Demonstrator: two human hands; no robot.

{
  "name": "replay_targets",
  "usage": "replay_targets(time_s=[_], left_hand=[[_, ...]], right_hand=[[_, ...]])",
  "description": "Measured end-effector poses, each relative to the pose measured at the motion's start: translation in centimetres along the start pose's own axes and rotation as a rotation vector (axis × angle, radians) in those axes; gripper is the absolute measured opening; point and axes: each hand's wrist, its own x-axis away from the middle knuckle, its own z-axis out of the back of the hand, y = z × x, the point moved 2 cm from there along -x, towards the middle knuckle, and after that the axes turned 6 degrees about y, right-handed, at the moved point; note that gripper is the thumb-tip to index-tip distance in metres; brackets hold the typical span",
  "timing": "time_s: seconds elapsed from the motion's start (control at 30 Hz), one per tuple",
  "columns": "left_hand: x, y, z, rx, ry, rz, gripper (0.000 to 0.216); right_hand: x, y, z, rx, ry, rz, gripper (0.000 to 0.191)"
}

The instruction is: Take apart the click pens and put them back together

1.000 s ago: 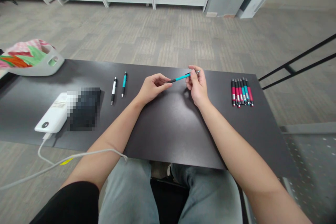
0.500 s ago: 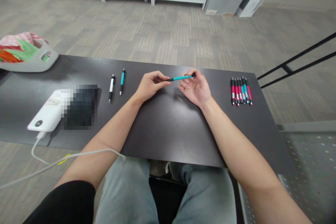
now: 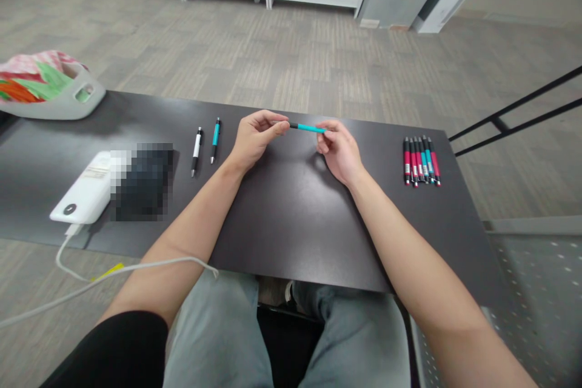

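Note:
Above the middle of the dark table I hold a teal pen level between both hands. My left hand pinches its dark tip end. My right hand is closed round the other end, which its fingers hide. To the left on the table lie a white pen and a second teal pen, side by side. A row of several red and teal pens lies near the right edge.
A white power bank with a white cable sits at the left beside a blurred dark object. A grey basket with colourful cloth stands at the far left corner. A black rail runs at the right.
The pen has tipped from slanted to nearly level and shifted slightly left. My right hand has turned over and closed round its right end; the left hand keeps its pinch.

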Motion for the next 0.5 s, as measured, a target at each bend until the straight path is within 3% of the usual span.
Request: replay_targets(time_s=[0.23, 0.5], left_hand=[[-0.1, -0.7, -0.1, 0.104, 0.006, 0.014, 0.075], [0.8, -0.9, -1.3, 0.112, -0.072, 0.100, 0.043]], right_hand=[[1.5, -0.8, -1.1, 0.383, -0.274, 0.107, 0.054], [1.8, -0.8, -1.6, 0.229, -0.244, -0.057, 0.078]])
